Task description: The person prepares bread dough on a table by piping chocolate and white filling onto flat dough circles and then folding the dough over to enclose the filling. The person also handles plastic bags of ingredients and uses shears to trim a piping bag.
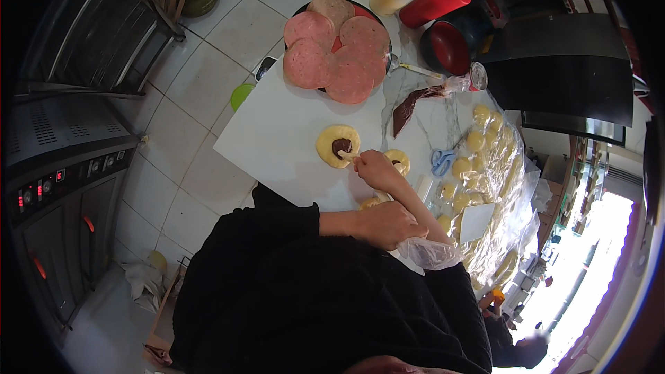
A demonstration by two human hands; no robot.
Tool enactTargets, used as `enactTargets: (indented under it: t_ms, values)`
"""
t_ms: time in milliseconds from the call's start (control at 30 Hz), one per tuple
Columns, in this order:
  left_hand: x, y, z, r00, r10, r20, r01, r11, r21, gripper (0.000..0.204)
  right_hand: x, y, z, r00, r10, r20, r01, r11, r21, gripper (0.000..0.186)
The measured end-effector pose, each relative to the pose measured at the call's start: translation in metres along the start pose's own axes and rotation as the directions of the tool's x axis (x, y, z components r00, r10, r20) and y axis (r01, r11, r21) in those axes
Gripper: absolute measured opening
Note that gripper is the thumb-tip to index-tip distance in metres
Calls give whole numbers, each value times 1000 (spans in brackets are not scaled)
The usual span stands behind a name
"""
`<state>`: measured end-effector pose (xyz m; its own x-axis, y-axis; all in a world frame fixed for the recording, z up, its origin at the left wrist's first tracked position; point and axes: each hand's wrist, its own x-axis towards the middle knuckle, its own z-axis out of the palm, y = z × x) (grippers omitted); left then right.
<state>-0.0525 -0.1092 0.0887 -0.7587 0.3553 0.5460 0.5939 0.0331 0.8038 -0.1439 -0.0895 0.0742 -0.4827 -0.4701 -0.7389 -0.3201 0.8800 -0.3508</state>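
Note:
My right hand (374, 170) is pinched on a small pale utensil (348, 154) touching dark brown filling (341, 145) in the middle of a round yellow dough piece (325, 144) on the white board (256, 145). My left hand (391, 225) is lower, beside my right forearm, fingers curled; clear crumpled plastic (433, 255) lies against it, and what it holds is hard to make out. A second filled dough round (402, 160) is partly behind my right hand. A bag of brown filling (409, 111) and blue scissors (442, 165) lie to the right.
Sliced pink meat (353, 90) on a round plate, two squeeze bottles (433, 1) and a red bowl (447, 47) stand beyond. Plastic-covered dough balls (475, 141) fill the right side. An oven (62, 187) is at the left. Another person (516, 346) is at lower right.

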Motion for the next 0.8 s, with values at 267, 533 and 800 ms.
enactTargets:
  t_ms: [267, 533, 800]
  values:
    - [3, 1, -3, 998, 40, -38, -40, 999, -8, 18, 11, 8, 6, 990, -93, -110, 83, 992, -94, 31]
    - [5, 2, -7, 999, 21, -38, -22, 999, -34, 17, 14, 2, 2, 991, -89, -104, 82, 994, -73, 32]
    - [6, 3, -8, 998, 19, -53, -20, 1000, -15, 20, 16, -5, -4, 997, -70, -29, 68, 995, -70, 36]
